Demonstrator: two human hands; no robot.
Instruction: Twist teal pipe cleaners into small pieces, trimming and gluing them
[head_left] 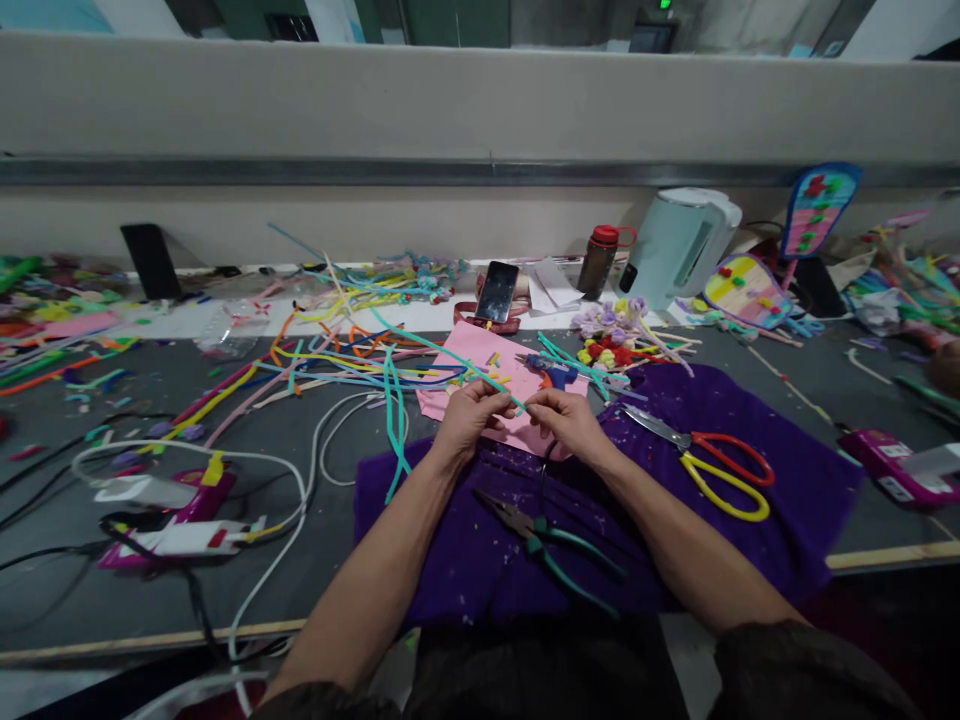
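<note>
My left hand and my right hand meet over the far edge of a purple cloth, both pinching a long teal pipe cleaner that runs off up and to the left. Under the hands lies a pink sheet with small coloured bits on it. Teal-handled pliers lie on the cloth between my forearms. Scissors with red and yellow handles rest on the cloth to the right of my right hand.
Several loose pipe cleaners sprawl left of the pink sheet. A pink glue gun with white cables lies at the near left. A phone, a dark bottle, a white kettle and pipe-cleaner flowers stand behind.
</note>
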